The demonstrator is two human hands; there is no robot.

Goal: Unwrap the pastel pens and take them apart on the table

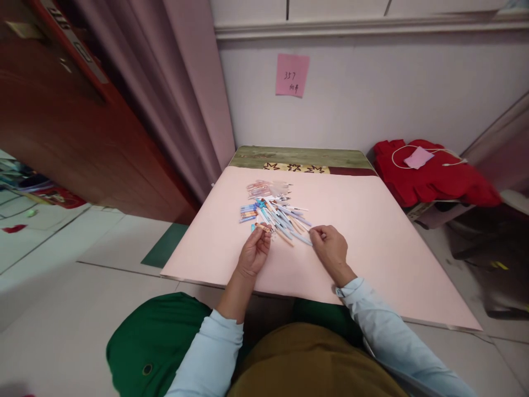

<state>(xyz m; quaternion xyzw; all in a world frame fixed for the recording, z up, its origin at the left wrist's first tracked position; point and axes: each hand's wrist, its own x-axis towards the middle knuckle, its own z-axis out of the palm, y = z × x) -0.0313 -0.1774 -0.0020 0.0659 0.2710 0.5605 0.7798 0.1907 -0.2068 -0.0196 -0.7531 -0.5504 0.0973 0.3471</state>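
A pile of loose pen parts point(283, 216), with white, light blue and peach barrels, lies on the pink-covered table. My left hand point(254, 252) is at the pile's near left side, its thumb and fingers pinched on a small orange pen cap point(263, 226). At the right edge of the pile is my right hand point(332, 246), fingers closed in a pinch; whatever they hold is too small to tell. A light blue barrel point(301, 239) lies by those fingertips. Blue and orange caps point(248, 213) sit in a group left of the barrels, and pinkish clear pieces point(259, 189) lie behind.
The pink sheet point(372, 264) covers most of the table, whose green patterned top point(306, 155) shows at the back. Red cloth point(433, 171) with a white cable rests on the right. A brown wooden door point(95, 127) and mauve curtain point(177, 82) stand on the left.
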